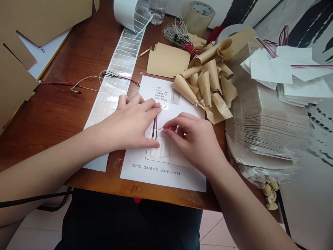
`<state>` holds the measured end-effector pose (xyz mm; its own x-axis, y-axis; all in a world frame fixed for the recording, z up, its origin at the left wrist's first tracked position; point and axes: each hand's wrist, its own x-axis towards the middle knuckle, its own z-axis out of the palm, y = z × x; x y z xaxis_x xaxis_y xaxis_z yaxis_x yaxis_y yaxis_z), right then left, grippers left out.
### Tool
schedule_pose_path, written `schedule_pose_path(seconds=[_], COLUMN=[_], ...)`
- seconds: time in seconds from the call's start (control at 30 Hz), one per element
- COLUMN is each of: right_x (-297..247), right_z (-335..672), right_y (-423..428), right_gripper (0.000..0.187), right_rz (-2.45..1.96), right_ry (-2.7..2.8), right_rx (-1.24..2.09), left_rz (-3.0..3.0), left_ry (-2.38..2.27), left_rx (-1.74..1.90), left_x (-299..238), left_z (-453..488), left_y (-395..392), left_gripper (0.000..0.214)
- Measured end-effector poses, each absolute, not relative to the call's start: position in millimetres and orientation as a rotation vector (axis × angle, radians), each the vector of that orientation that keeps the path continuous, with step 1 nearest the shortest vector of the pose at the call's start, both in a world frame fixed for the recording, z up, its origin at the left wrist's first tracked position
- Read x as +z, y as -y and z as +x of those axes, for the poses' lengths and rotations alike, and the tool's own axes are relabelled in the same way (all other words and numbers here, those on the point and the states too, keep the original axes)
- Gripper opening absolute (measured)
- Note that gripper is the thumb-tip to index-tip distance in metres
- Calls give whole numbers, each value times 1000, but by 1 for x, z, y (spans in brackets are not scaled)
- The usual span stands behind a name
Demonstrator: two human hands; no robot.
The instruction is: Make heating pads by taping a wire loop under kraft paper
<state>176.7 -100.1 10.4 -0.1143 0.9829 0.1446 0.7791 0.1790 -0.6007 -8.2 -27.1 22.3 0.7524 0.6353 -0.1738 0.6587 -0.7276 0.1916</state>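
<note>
A printed sheet [166, 177] marked DRS-206DC-E001-01 lies in front of me at the table's front edge. On its drawn rectangle rests a red and black lead pair [155, 129] with a thin white wire [160, 133] looping from it. My left hand [132, 121] lies spread over the sheet's left side, with fingertips at the lead's upper end and the thumb beside its lower end. My right hand [191, 139] is closed, thumb and forefinger pinching the white wire near the top of the drawing; its other fingers are curled.
A label strip [125, 55] runs along the left, with another wired lead [104, 78] across it. Curled brown paper pieces [205, 80] crowd the sheet's upper right. A tall stack of white sheets [267, 128] stands right; a cardboard box [39, 21] stands left.
</note>
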Motion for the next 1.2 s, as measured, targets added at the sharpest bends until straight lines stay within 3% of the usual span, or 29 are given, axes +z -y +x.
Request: schedule_pose_path(seconds=[0.13,0.33,0.5,0.7,0.97,1.2], right_x=[19,22,23,21,22,18], right_z=[181,189,198,196,184,181], right_y=[100,95,90,92,97,102], right_gripper=[6,32,38,20,18,14], right_rz=[-1744,-1654,-1618,-1668,-1701,-1583], right_ry=[1622,1158,1042,1267,1580,2068], right_rx=[833,1280,1387,1270,1123,486], left_rz=[2704,2698,2696,2691,2688,2703], left_ry=[-1013,-1022,-1017,-1019,-1007,-1002], left_rx=[-151,-166,-157,-152,-127,-132], left_x=[22,23,22,22,22,22], left_z=[-9,-9,-9,-9,-9,-9], left_y=[27,27,26,27,27,27], left_gripper=[84,83,84,83,80,80])
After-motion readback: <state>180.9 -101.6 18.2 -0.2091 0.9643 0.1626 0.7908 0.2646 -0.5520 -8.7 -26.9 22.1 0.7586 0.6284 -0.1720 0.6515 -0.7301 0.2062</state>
